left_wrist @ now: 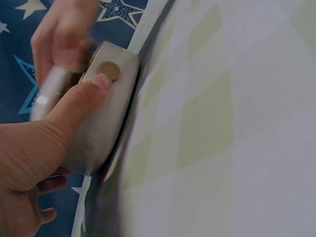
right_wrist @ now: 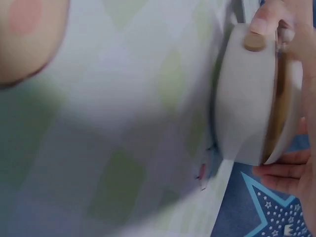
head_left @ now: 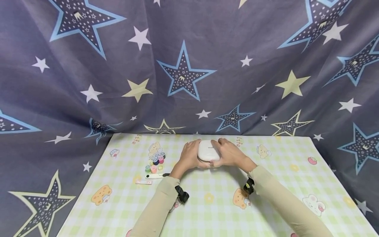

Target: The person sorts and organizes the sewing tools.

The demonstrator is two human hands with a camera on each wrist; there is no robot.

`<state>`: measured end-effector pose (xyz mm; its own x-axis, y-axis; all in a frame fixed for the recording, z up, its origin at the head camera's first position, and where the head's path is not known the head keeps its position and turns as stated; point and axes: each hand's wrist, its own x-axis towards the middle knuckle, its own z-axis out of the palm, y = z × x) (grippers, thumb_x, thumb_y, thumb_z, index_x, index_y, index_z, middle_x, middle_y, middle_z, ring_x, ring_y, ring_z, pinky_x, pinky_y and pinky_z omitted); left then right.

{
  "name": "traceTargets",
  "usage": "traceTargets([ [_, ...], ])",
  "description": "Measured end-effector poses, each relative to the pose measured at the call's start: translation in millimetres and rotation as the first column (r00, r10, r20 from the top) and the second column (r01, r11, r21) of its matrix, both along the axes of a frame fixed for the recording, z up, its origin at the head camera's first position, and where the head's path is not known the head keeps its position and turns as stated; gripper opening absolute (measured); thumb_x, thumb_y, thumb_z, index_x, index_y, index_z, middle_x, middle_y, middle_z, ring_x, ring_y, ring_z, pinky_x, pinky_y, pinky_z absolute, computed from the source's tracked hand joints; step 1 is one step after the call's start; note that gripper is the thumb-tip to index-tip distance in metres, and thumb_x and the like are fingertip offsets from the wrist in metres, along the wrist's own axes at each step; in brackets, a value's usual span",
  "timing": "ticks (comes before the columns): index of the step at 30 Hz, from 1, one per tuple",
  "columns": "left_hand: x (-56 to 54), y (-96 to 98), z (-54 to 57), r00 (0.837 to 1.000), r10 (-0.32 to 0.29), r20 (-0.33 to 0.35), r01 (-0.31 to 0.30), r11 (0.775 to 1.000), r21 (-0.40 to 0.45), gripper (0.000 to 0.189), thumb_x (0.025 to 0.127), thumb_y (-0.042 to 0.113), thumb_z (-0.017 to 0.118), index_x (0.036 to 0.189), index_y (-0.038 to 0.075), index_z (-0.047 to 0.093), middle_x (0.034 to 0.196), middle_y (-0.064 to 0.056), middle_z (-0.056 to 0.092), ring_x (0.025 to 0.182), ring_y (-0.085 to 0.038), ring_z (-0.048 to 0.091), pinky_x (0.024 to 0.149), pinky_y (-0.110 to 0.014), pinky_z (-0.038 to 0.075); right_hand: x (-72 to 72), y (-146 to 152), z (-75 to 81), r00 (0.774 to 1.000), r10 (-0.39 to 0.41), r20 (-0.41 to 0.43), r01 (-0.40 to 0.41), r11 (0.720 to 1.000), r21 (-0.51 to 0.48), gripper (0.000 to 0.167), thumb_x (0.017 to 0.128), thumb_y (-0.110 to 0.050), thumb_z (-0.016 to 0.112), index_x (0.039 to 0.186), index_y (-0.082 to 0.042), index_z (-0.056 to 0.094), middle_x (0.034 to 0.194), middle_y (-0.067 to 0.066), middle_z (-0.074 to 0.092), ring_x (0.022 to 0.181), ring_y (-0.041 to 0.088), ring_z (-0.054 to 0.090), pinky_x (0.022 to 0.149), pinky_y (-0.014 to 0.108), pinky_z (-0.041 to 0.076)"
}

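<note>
A white rounded case sits over the far middle of the table, with both hands around it. My left hand holds its left side, and in the left wrist view the left thumb presses on a round brown button on the front. My right hand grips the right side, its fingers curled against the case in the right wrist view. A brown-lined gap shows between body and lid, so the lid stands ajar. What lies inside is hidden.
Several small thread spools stand left of the case. Nearer me lie a white-handled tool with a dark end and a pink-and-white strip. A star-patterned curtain hangs behind the checked table.
</note>
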<state>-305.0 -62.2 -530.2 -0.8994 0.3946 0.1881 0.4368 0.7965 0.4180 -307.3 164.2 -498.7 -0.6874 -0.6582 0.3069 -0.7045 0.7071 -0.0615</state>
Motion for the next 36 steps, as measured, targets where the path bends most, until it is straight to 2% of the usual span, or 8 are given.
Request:
traceTargets([
  [6,0.6,-1.1,0.3,1.0,-0.005,0.004,0.005,1.0,0.015,0.128,0.058,0.06,0.093,0.154,-0.001,0.034,0.148,-0.019,0.053,0.137,-0.035,0.05,0.118,-0.052,0.033,-0.7,0.3,-0.5,1.0,0.007,-0.005,-0.007,1.0,0.023,0.092,0.071,-0.059,0.075,0.14,-0.001,0.056,0.096,0.014,0.062,0.078,0.018,0.055,0.068,0.035,0.053],
  [11,0.3,-2.4,-1.3,1.0,0.005,0.02,-0.005,1.0,0.004,0.128,0.059,0.06,0.093,0.154,0.0,0.033,0.149,-0.017,0.052,0.138,-0.035,0.049,0.118,-0.054,0.032,0.2,3.6,-4.6,1.0,0.014,-0.023,-0.014,0.999,0.037,0.093,0.075,-0.062,0.071,0.144,-0.002,0.052,0.104,0.016,0.062,0.083,0.023,0.059,0.073,0.038,0.055],
  [15,1.6,-4.2,-2.6,0.999,0.005,0.039,-0.006,1.0,0.022,0.126,0.06,0.058,0.093,0.155,0.001,0.033,0.15,-0.017,0.051,0.139,-0.035,0.048,0.119,-0.056,0.03,3.8,6.1,-8.9,0.999,-0.014,-0.03,0.016,0.997,0.076,0.093,0.081,-0.067,0.065,0.149,-0.005,0.047,0.12,0.023,0.063,0.098,0.035,0.066,0.084,0.048,0.057],
  [20,2.2,-6.6,-3.9,0.999,-0.005,0.054,0.002,0.999,0.044,0.125,0.061,0.057,0.093,0.156,0.002,0.033,0.151,-0.016,0.05,0.141,-0.035,0.047,0.119,-0.056,0.029,9.2,8.4,-8.9,0.998,-0.037,-0.048,0.043,0.992,0.116,0.091,0.085,-0.07,0.063,0.151,-0.01,0.046,0.136,0.027,0.059,0.117,0.044,0.063,0.098,0.056,0.052],
  [24,2.7,-6.9,-4.0,0.998,-0.024,0.063,0.02,0.997,0.073,0.124,0.062,0.057,0.093,0.156,0.003,0.033,0.152,-0.017,0.049,0.142,-0.036,0.045,0.12,-0.057,0.028,10.4,14.2,-7.4,0.991,0.006,-0.137,0.012,0.992,0.129,0.088,0.084,-0.07,0.064,0.146,-0.009,0.051,0.132,0.024,0.062,0.116,0.04,0.064,0.101,0.053,0.051],
  [28,3.1,-8.1,-4.2,0.997,-0.044,0.071,0.037,0.995,0.088,0.124,0.063,0.058,0.091,0.157,0.004,0.031,0.154,-0.017,0.047,0.144,-0.035,0.043,0.121,-0.055,0.027,9.7,20.5,-6.6,0.974,0.048,-0.221,-0.022,0.992,0.121,0.083,0.083,-0.068,0.065,0.14,-0.008,0.056,0.126,0.021,0.066,0.108,0.036,0.067,0.097,0.05,0.053],
  [36,2.0,-11.0,0.1,0.996,-0.068,0.059,0.062,0.993,0.097,0.123,0.064,0.06,0.089,0.157,0.004,0.033,0.156,-0.016,0.044,0.147,-0.034,0.039,0.122,-0.052,0.026,9.4,23.0,2.6,0.945,0.115,-0.306,-0.086,0.991,0.106,0.074,0.083,-0.064,0.069,0.13,-0.007,0.064,0.113,0.013,0.07,0.099,0.031,0.069,0.092,0.046,0.054],
])
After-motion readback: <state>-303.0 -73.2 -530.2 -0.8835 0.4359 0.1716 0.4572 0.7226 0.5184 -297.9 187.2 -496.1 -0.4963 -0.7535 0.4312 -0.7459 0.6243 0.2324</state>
